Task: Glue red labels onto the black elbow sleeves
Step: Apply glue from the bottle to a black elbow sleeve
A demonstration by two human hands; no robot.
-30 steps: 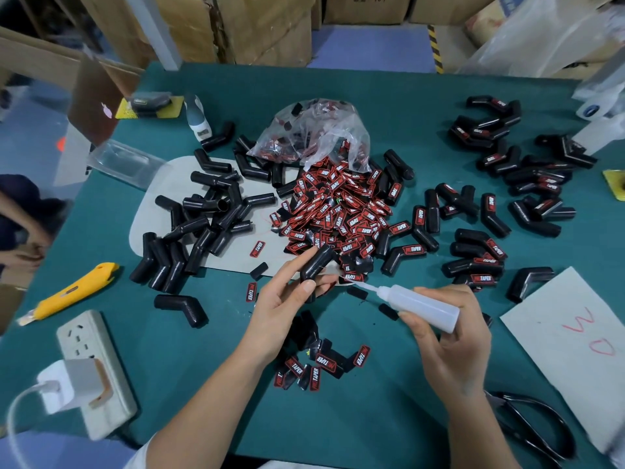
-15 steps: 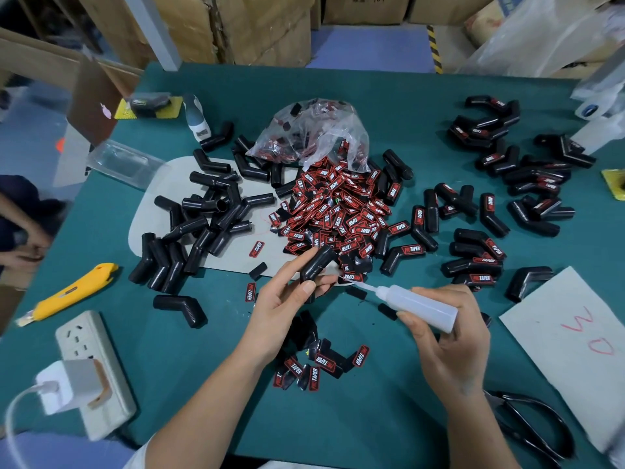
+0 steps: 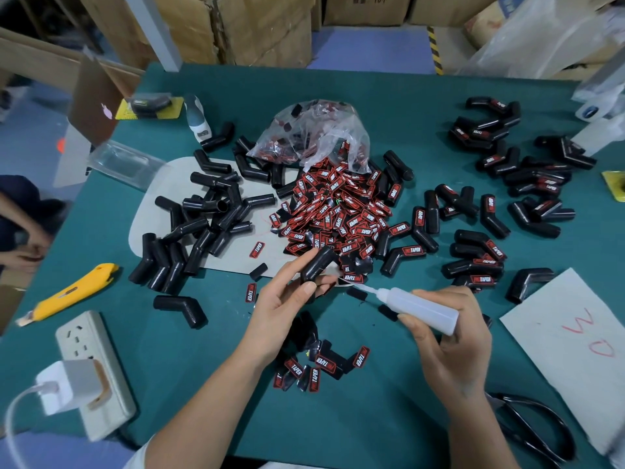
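Note:
My left hand [image 3: 284, 309] grips a black elbow sleeve [image 3: 316, 264] just above the green table, and a pale label edge shows under its fingers. My right hand [image 3: 449, 340] holds a white glue bottle [image 3: 417, 308] whose thin nozzle points left at that label. A heap of red labels [image 3: 338, 211] spills from a clear bag [image 3: 314, 133] behind them. Plain black sleeves [image 3: 203, 225] lie in a pile at left. Labelled sleeves [image 3: 480, 252] lie at right. A few loose labels [image 3: 321, 365] sit under my left wrist.
A yellow utility knife [image 3: 71, 291] and a power strip with a white charger [image 3: 91, 374] lie at the left front. Black scissors [image 3: 534, 424] and a white sheet marked in red [image 3: 575, 340] are at the right front. Cardboard boxes stand beyond the far edge.

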